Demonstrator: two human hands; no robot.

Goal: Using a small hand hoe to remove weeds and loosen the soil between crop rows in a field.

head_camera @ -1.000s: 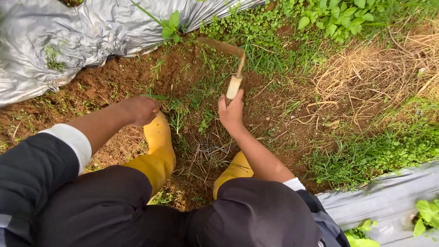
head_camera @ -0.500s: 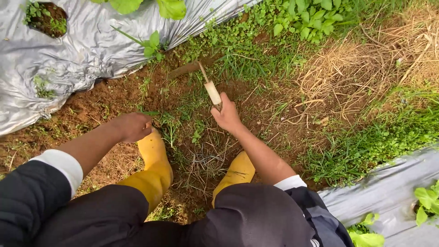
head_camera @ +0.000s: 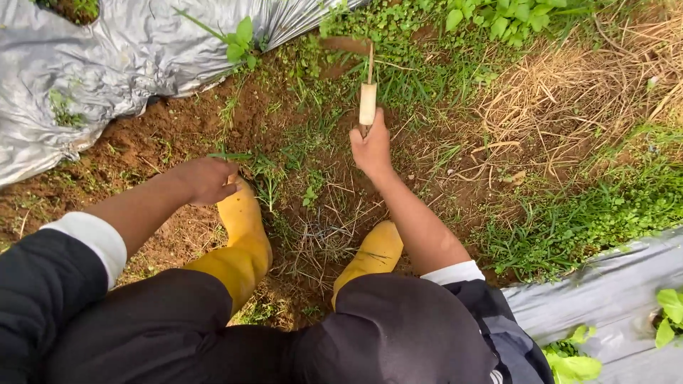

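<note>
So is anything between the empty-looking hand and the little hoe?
Only low weeds and bare soil lie between the left hand and the hoe. The right hand already has its grip on the hoe's handle. The left hand pinches a few grass blades.

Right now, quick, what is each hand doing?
Left hand: closed on a few blades of grass.
Right hand: closed on the wooden handle of a small hoe.
</note>
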